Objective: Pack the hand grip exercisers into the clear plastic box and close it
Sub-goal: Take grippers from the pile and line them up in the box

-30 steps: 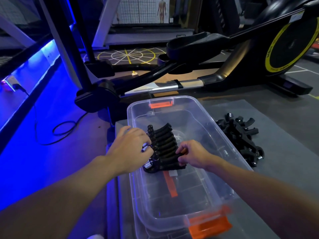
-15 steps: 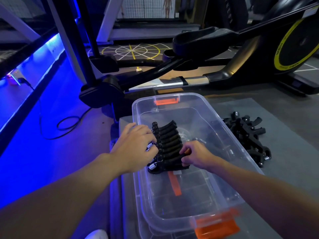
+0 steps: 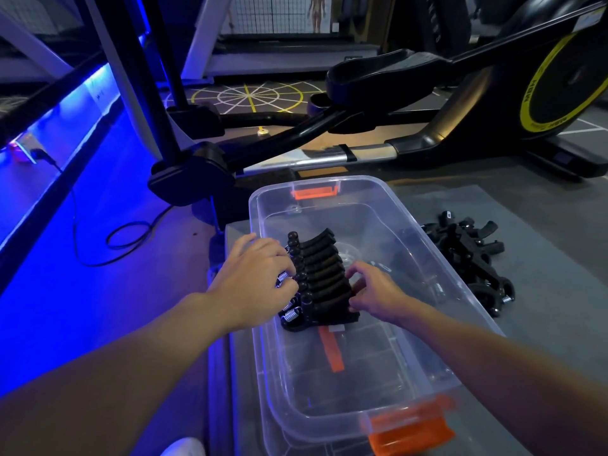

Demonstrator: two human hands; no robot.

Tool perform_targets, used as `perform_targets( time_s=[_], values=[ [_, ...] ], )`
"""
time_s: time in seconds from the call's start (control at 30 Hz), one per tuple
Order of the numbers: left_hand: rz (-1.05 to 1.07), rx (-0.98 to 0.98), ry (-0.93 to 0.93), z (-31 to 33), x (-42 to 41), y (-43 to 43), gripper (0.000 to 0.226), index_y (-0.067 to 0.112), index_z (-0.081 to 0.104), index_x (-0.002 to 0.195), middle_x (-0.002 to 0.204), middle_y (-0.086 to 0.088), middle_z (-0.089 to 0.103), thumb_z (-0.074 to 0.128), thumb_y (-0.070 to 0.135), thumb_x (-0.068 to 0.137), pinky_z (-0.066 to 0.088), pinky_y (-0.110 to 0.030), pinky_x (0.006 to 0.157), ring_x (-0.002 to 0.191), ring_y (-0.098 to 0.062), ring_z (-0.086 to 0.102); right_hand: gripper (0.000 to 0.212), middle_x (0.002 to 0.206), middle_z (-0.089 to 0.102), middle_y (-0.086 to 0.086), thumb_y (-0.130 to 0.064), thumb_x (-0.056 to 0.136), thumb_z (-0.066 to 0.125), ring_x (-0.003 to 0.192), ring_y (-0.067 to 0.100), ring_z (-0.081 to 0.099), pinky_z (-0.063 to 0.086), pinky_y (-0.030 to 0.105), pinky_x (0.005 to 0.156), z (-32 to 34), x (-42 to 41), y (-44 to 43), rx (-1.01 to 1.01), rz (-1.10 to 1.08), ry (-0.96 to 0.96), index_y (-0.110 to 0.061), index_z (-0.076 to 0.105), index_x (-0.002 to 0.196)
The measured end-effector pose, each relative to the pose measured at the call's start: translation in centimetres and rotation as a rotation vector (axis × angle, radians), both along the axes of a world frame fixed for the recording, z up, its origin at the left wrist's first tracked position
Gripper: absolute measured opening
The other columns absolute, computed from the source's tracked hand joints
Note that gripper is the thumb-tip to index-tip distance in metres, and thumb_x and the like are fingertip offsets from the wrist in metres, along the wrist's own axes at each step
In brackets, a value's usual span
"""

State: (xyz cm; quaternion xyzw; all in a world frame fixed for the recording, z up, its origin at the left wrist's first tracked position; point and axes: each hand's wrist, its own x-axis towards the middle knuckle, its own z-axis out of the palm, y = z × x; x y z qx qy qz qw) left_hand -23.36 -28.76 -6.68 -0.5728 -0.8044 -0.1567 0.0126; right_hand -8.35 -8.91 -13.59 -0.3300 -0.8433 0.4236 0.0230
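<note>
A clear plastic box (image 3: 329,399) with orange latches stands open on a grey mat. Inside it, near the left wall, several black hand grip exercisers (image 3: 324,274) lie packed side by side in a row, springs to the left. My left hand (image 3: 256,278) curls over the spring ends of the row. My right hand (image 3: 371,291) is inside the box, its fingers and thumb bent round the handle ends on the row's right side. A loose pile of more black exercisers (image 3: 470,258) lies on the mat just right of the box.
A black elliptical trainer (image 3: 427,93) with a yellow-ringed wheel stands just beyond the box. A black cable (image 3: 125,238) loops on the blue-lit floor to the left. The grey mat (image 3: 543,307) stretches right of the pile. An orange strip (image 3: 332,350) shows through the box floor.
Both hands stay on the row of exercisers inside the box. The right hand's fingers have spread a little along the handle ends. The view has shifted slightly.
</note>
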Motion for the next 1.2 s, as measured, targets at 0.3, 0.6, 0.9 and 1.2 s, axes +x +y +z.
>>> perform_targets(
  time_s=[0.3,0.6,0.9,1.2],
  values=[
    [-0.038,-0.015,-0.067,-0.11,-0.4,-0.83,0.067,0.028,0.069,0.11,0.136,0.009,0.049,0.019,0.053,0.072,0.004,-0.033,0.12,0.144,-0.009,0.02,0.051,0.088,0.068,0.015,0.007,0.07,0.072,0.081,0.03,0.069,0.058,0.035,0.068,-0.49,-0.28,0.28,-0.012,0.001,-0.001,-0.019,0.059,0.112],
    [-0.039,-0.022,-0.063,-0.02,-0.17,-0.95,0.071,0.027,0.069,0.112,0.134,0.009,0.05,0.015,0.052,0.073,0.001,-0.033,0.121,0.145,-0.01,0.02,0.048,0.083,0.067,0.015,0.005,0.075,0.067,0.068,0.019,0.062,0.054,0.027,0.06,-0.58,-0.36,-0.25,0.057,0.054,-0.018,-0.019,0.052,0.114],
    [-0.039,-0.034,-0.057,-0.08,-0.09,-0.97,0.071,0.027,0.069,0.111,0.136,0.008,0.049,0.014,0.051,0.073,0.001,-0.033,0.121,0.145,-0.011,0.02,0.05,0.082,0.066,0.008,0.001,0.08,0.063,0.069,0.02,0.065,0.051,0.025,0.057,-0.69,-0.4,-0.25,0.091,0.06,-0.01,-0.025,0.042,0.117],
    [-0.039,-0.044,-0.045,-0.15,-0.11,-0.94,0.068,0.028,0.07,0.109,0.134,0.007,0.051,0.015,0.05,0.074,0.005,-0.037,0.121,0.143,-0.011,0.022,0.022,0.081,0.056,-0.004,-0.011,0.084,0.058,0.076,0.022,0.054,0.037,0.031,0.063,0.12,-0.13,-0.44,0.511,0.412,-0.175,-0.025,0.042,0.09]
  ],
)
